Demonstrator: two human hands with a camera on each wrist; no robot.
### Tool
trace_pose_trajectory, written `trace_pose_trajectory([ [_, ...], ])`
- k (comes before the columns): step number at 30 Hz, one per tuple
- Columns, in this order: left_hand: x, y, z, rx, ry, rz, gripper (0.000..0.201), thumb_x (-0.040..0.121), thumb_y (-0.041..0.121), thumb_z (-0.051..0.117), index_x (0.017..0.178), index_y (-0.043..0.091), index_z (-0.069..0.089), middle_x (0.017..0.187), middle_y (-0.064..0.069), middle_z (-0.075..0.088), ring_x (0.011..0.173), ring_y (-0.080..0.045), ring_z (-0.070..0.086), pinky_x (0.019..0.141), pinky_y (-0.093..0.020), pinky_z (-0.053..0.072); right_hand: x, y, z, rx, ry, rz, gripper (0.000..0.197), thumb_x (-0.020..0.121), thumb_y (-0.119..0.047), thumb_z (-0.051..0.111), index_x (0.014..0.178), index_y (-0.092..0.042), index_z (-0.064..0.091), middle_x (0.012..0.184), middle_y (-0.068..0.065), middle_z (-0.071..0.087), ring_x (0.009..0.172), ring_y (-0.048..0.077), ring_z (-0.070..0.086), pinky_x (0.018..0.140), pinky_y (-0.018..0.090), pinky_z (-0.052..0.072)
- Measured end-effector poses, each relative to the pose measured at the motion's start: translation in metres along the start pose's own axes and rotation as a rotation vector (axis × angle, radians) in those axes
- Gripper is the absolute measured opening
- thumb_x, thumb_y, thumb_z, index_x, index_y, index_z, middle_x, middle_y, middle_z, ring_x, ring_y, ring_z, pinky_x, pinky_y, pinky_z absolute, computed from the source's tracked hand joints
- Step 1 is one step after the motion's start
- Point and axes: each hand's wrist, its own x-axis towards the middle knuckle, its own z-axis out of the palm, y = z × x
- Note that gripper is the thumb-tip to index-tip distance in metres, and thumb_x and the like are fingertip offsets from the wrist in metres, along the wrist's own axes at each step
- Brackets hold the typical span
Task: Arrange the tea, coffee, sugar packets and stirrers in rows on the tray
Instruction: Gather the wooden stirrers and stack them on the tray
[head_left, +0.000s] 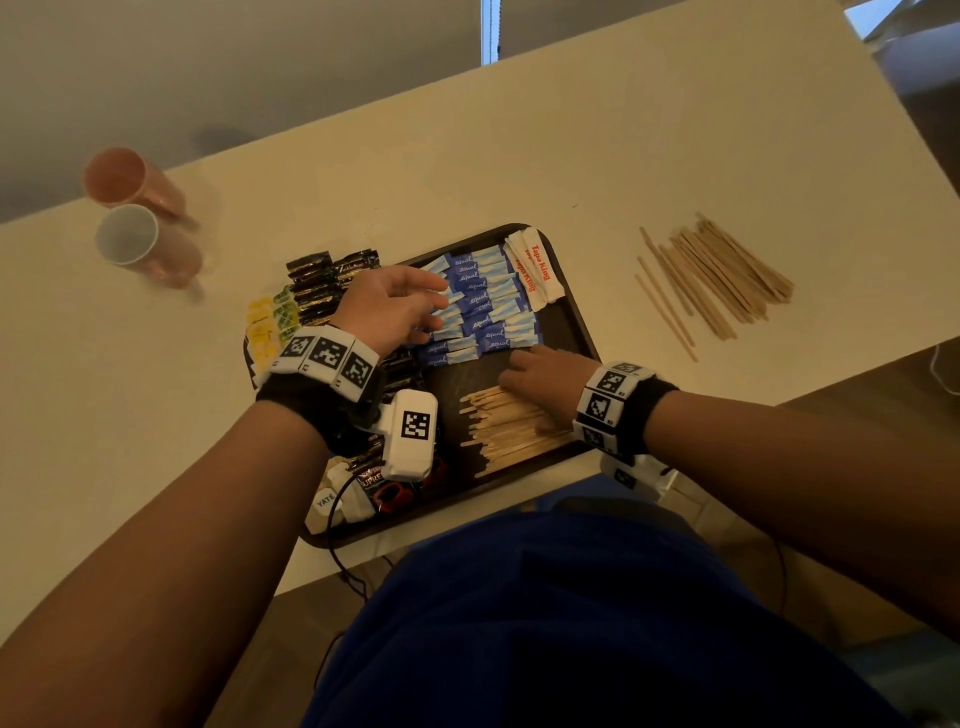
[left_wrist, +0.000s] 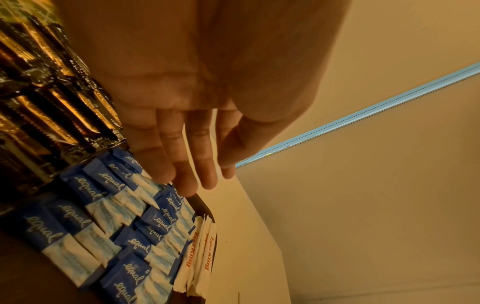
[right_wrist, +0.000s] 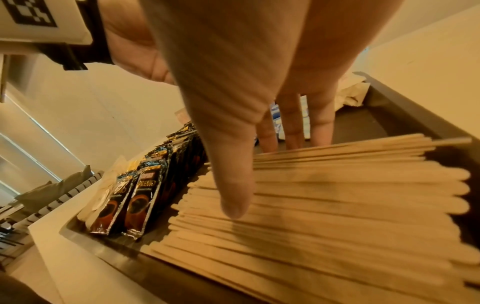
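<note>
My left hand (head_left: 395, 304) hovers flat, fingers straight, over the blue Equal sugar packets (head_left: 480, 306) on the tray (head_left: 569, 317). My right hand (head_left: 545, 382), fingers spread and holding nothing, presses the tray's wooden stirrers (head_left: 511, 431).

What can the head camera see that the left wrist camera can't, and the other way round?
Only the head view shows the two cups, the loose stirrers on the table, the stirrers on the tray and the right hand resting on them. Only the left wrist view shows the left hand from the palm side, fingers straight. Both show the blue Equal packets and the white Tapa King packets.
</note>
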Motion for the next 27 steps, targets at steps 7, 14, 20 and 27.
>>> trace_pose_trajectory([
  [7,-0.001,0.0,-0.001,-0.004,0.005,0.007,0.021,0.093,0.001,0.06,0.093,0.02,0.068,0.099,-0.009,0.073,0.078,-0.018,0.068,0.072,-0.033,0.057,-0.002,0.008,-0.001,0.017,0.02,-0.011,0.065,0.082,-0.038,0.071,0.138,-0.025,0.041,0.138,0.004,0.04,0.127,0.027,0.04,0.101,0.045,0.043],
  [14,0.0,-0.001,-0.003,0.01,0.004,0.016,0.019,0.092,0.003,0.062,0.093,0.02,0.069,0.101,-0.01,0.073,0.078,-0.018,0.069,0.071,-0.033,0.057,0.012,-0.008,-0.003,-0.005,0.079,-0.088,0.071,0.084,-0.042,0.069,0.142,-0.021,0.036,0.141,0.005,0.038,0.128,0.027,0.039,0.104,0.044,0.041],
  [20,0.0,-0.001,-0.004,0.016,0.009,0.01,0.018,0.093,0.004,0.062,0.095,0.021,0.069,0.1,-0.007,0.073,0.08,-0.017,0.07,0.071,-0.031,0.057,0.022,-0.019,0.0,-0.02,0.09,-0.148,0.06,0.087,-0.041,0.064,0.14,-0.021,0.042,0.139,0.005,0.04,0.127,0.028,0.04,0.102,0.046,0.042],
  [27,0.002,0.001,-0.003,0.015,0.008,0.008,0.019,0.093,0.002,0.06,0.094,0.02,0.068,0.099,-0.007,0.072,0.078,-0.017,0.069,0.068,-0.029,0.057,0.016,0.008,-0.003,0.045,0.168,-0.017,0.044,0.094,-0.037,0.052,0.129,-0.011,0.051,0.13,0.008,0.046,0.118,0.027,0.047,0.097,0.039,0.046],
])
